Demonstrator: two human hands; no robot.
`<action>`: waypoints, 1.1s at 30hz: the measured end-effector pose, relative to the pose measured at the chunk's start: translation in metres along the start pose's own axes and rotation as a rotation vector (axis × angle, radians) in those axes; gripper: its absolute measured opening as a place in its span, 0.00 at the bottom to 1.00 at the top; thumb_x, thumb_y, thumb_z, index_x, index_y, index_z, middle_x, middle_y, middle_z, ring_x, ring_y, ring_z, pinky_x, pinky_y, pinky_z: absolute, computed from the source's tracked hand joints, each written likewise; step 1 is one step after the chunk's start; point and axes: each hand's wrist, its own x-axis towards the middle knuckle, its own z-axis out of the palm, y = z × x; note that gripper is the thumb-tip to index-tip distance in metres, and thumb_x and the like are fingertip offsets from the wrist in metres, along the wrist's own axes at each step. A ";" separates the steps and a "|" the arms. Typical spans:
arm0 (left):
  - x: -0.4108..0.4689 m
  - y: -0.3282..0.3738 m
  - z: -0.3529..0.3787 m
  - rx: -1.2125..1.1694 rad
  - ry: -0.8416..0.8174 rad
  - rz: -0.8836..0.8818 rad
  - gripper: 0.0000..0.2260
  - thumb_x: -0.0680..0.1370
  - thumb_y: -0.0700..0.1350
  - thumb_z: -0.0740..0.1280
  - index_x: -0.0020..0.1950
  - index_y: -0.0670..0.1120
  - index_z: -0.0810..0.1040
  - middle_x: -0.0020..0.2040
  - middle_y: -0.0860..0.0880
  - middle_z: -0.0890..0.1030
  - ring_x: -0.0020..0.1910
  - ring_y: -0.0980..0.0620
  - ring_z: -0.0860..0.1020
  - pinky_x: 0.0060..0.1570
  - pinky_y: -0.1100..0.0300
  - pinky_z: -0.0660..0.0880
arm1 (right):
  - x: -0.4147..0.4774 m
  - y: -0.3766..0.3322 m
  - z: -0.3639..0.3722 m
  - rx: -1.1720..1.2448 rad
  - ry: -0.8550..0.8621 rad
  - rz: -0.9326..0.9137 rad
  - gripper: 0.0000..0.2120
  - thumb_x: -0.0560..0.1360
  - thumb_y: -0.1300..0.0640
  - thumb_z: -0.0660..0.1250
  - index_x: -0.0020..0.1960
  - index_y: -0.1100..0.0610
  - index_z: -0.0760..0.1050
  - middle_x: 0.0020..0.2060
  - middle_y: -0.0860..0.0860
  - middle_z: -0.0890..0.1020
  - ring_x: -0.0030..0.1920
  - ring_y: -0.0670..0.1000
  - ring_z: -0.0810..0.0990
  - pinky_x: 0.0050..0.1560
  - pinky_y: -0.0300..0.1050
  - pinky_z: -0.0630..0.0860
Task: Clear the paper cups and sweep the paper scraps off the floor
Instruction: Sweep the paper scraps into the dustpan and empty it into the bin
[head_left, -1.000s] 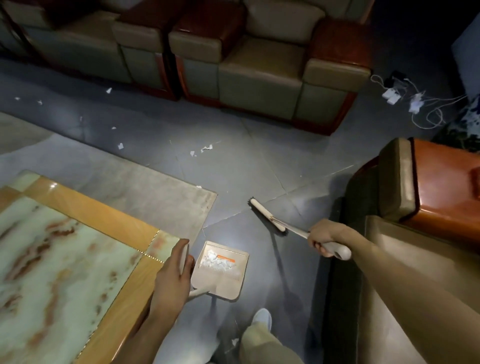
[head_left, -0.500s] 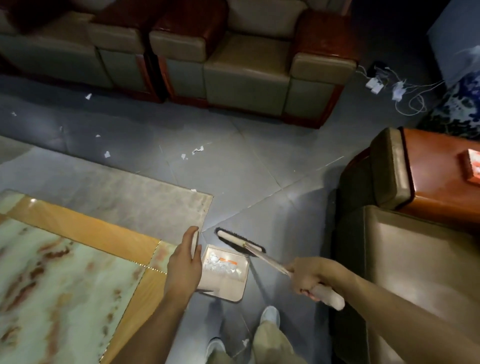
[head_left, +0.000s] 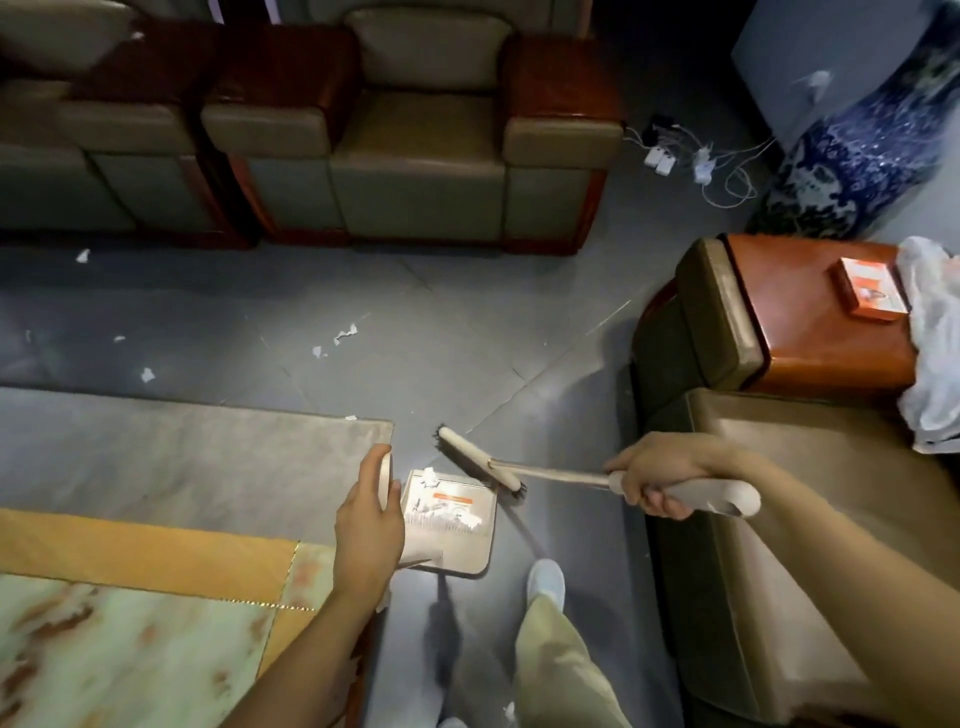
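Head view: right hand (head_left: 660, 483) holds brush (head_left: 478, 462), left hand (head_left: 369, 525) holds dustpan (head_left: 467, 551)

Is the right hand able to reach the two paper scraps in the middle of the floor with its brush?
Probably, with a step. Only bare floor lies between the brush in the right hand and those scraps; they sit beyond the brush head.

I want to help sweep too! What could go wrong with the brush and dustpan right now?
The dustpan already holds scraps; if the left hand tips it, they could spill back. The brush in the right hand sits at the pan's rim, so a hard stroke might flick paper out.
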 end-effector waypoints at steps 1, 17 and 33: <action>0.010 0.004 0.003 0.003 0.006 0.005 0.17 0.81 0.45 0.59 0.68 0.58 0.63 0.59 0.45 0.77 0.54 0.44 0.76 0.52 0.52 0.75 | 0.004 -0.006 -0.014 0.034 0.000 -0.006 0.25 0.76 0.68 0.58 0.73 0.62 0.65 0.29 0.52 0.70 0.25 0.44 0.68 0.22 0.33 0.68; 0.185 0.088 0.065 0.072 0.085 -0.155 0.17 0.81 0.44 0.60 0.69 0.57 0.65 0.55 0.43 0.79 0.45 0.45 0.77 0.47 0.55 0.73 | 0.135 -0.135 -0.257 0.143 0.255 0.009 0.08 0.75 0.70 0.60 0.38 0.63 0.70 0.22 0.54 0.72 0.16 0.47 0.69 0.19 0.34 0.68; 0.245 0.097 0.060 0.070 0.114 -0.306 0.16 0.81 0.46 0.58 0.67 0.61 0.63 0.42 0.41 0.79 0.36 0.45 0.77 0.44 0.50 0.76 | 0.177 -0.197 -0.205 -0.070 0.148 -0.131 0.13 0.74 0.67 0.61 0.33 0.56 0.69 0.28 0.50 0.73 0.24 0.44 0.72 0.25 0.34 0.69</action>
